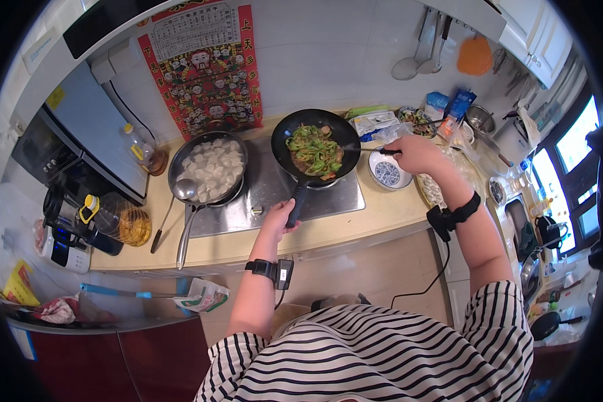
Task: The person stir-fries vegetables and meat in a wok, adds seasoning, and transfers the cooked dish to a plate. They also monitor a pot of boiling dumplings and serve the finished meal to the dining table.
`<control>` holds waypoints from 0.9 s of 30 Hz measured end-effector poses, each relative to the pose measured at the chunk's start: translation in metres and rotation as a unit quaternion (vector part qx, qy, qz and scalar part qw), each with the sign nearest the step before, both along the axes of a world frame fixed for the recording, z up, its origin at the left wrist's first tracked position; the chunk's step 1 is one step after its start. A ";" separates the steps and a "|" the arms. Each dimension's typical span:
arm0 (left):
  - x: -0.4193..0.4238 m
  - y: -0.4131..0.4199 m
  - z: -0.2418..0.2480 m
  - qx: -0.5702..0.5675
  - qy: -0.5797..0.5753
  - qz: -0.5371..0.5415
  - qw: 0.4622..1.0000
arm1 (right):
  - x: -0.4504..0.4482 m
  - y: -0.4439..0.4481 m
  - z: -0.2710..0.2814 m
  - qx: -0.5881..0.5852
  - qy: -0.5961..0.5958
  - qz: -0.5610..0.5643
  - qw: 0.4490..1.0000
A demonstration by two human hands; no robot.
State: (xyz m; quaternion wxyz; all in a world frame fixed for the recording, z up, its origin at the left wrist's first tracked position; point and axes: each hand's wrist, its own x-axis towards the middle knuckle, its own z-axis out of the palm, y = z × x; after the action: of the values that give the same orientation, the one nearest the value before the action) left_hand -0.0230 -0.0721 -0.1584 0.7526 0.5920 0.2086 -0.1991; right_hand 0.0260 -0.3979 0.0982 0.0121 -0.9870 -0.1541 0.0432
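Note:
My left hand is closed around the handle of a black wok on the right burner. Sliced green peppers and browned pieces of food fill the wok's middle. My right hand grips the black handle of a thin-shafted cooking utensil, whose shaft reaches left over the wok's rim; its far end is not clear to see. Just below that hand, a white bowl with a blue pattern sits on the counter, with no food visible inside.
Left of the wok, a pan of dumplings in liquid holds a metal ladle; its handle overhangs the counter edge. Oil bottles stand farther left. At right are a plate of food, a knife and a dumpling tray.

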 end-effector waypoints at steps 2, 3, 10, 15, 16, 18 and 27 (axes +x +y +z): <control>0.002 -0.008 -0.002 -0.042 0.046 -0.019 0.998 | 0.000 0.006 0.018 -0.036 0.067 0.013 0.997; 0.003 -0.011 -0.005 -0.051 0.049 -0.021 0.997 | 0.004 0.009 0.013 -0.041 0.072 0.028 0.996; -0.008 -0.047 0.005 -0.062 0.044 -0.014 0.997 | 0.049 0.056 -0.110 -0.055 -0.057 -0.024 0.997; -0.010 -0.047 0.001 -0.087 0.044 -0.010 0.995 | 0.058 0.045 -0.098 -0.031 -0.134 0.024 0.990; -0.012 -0.046 -0.002 -0.086 0.043 -0.007 0.995 | 0.052 0.040 -0.077 -0.078 -0.105 0.019 0.991; -0.012 -0.045 -0.003 -0.080 0.043 -0.005 0.996 | 0.047 0.030 -0.055 -0.142 -0.073 0.015 0.987; -0.010 -0.045 0.000 -0.108 0.054 -0.025 0.992 | 0.074 0.023 -0.077 -0.077 -0.035 -0.023 0.996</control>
State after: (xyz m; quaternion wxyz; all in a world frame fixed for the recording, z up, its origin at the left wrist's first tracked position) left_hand -0.0327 -0.1171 -0.1580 0.7945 0.5006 0.2112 -0.2713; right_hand 0.1004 -0.3746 0.0216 -0.0685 -0.9892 -0.1280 0.0198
